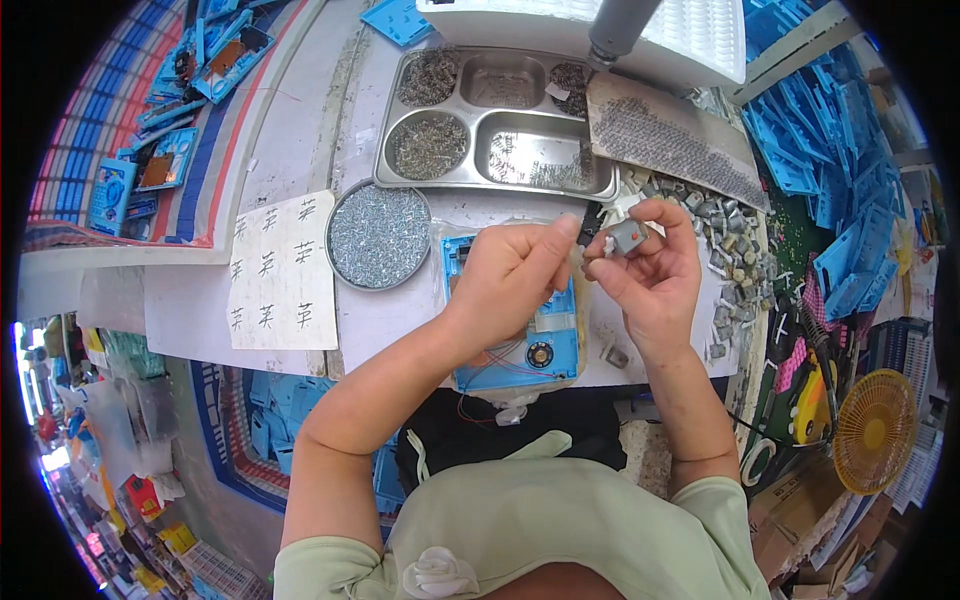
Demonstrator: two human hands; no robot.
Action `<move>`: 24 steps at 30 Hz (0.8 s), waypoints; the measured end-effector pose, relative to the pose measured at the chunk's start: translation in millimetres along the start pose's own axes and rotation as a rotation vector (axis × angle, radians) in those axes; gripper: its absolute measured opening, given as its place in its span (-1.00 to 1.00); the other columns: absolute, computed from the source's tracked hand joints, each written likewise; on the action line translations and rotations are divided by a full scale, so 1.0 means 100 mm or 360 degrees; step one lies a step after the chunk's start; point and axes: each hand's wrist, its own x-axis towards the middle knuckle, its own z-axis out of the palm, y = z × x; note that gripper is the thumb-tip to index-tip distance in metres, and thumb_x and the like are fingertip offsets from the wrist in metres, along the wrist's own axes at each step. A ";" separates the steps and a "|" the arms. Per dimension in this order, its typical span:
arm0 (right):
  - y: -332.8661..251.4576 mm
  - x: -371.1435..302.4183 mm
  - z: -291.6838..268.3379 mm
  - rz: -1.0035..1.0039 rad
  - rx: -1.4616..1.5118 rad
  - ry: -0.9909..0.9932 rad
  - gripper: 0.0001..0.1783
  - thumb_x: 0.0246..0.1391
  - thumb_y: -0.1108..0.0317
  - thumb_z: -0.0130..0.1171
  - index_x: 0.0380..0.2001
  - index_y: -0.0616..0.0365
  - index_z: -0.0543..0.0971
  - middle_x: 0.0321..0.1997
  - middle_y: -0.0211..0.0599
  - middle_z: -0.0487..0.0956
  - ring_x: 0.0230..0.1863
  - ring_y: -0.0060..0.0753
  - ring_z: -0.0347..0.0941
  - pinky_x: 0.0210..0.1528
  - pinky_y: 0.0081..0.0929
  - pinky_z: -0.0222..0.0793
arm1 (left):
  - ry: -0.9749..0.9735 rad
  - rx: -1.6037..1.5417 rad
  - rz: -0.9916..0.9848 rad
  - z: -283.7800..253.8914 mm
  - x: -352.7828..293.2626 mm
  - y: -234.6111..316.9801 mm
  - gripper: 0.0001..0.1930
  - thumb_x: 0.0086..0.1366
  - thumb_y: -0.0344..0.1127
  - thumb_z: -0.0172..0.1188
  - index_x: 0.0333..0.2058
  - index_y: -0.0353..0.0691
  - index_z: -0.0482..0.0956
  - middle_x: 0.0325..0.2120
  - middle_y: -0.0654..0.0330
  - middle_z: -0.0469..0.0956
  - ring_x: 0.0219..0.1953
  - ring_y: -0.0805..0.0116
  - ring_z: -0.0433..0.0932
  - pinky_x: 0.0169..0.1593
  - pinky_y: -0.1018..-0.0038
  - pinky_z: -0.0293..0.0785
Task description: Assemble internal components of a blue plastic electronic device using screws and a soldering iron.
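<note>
My right hand point(660, 270) pinches a small grey motor point(628, 236) with a reddish dot between thumb and fingers. Close beside it, my left hand point(515, 270) is closed, thumb pressed on curled fingers; what it holds, if anything, is hidden. Both hands are above a blue plastic casing point(490, 373) with thin wires and a round black speaker point(539, 354). My left hand and forearm cover part of this casing. One loose motor point(615, 355) lies on the table to its right. Many more grey motors point(735, 235) are heaped farther right.
Behind my hands stands a metal compartment tray point(450, 182) with small metal parts. A board of small pieces point(680, 140) leans at its right. Left are a round dish of screws point(380, 235) and a handwritten sheet point(285, 275). Blue casings point(860, 250) pile up far right.
</note>
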 end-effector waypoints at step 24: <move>0.00 0.79 -0.53 -0.0349 -0.1158 0.0307 -0.49 0.03 0.60 0.37 0.06 0.17 0.44 -0.32 -0.48 0.58 -0.36 -0.77 0.38 -0.30 -0.75 0.30 | 0.0143 0.0232 0.0221 -0.21 0.05 0.02 -0.82 0.34 -0.52 0.28 -0.10 -0.32 0.56 -0.31 0.34 0.58 -0.25 0.68 0.53 -0.15 0.71 0.45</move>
